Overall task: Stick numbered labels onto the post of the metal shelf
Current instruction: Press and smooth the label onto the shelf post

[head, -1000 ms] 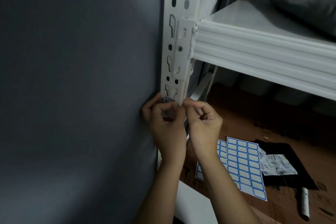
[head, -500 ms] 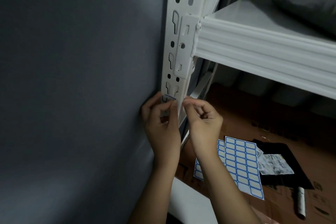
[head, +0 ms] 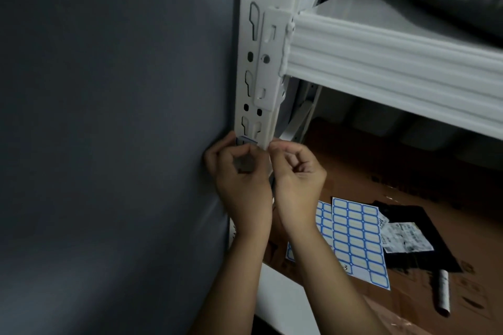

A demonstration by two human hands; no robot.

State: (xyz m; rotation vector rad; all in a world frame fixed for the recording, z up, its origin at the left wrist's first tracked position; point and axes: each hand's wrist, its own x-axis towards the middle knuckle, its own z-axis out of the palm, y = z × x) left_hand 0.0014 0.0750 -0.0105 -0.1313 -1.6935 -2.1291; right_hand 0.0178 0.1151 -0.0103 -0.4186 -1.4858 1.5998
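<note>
A white slotted metal shelf post (head: 255, 43) runs down the middle, against a dark grey wall. A small blue-edged label (head: 246, 140) lies across the post just above my fingers. My left hand (head: 239, 174) pinches the label's left end, and my right hand (head: 295, 171) pinches its right end at the post's corner. Most of the label is hidden behind my fingers. Two label sheets (head: 356, 234) with blue-bordered stickers lie on the brown cardboard below, to the right of my right wrist.
A white shelf beam (head: 394, 62) juts right from the post, with a dark object on the shelf above. On the cardboard floor (head: 408, 177) lie a black bag (head: 424, 228), a printed paper slip (head: 408, 236) and a marker pen (head: 443, 294).
Both hands stay on the label at the same spot on the post; the fingers have shifted a little. The view has tilted slightly, and the post sits a bit higher.
</note>
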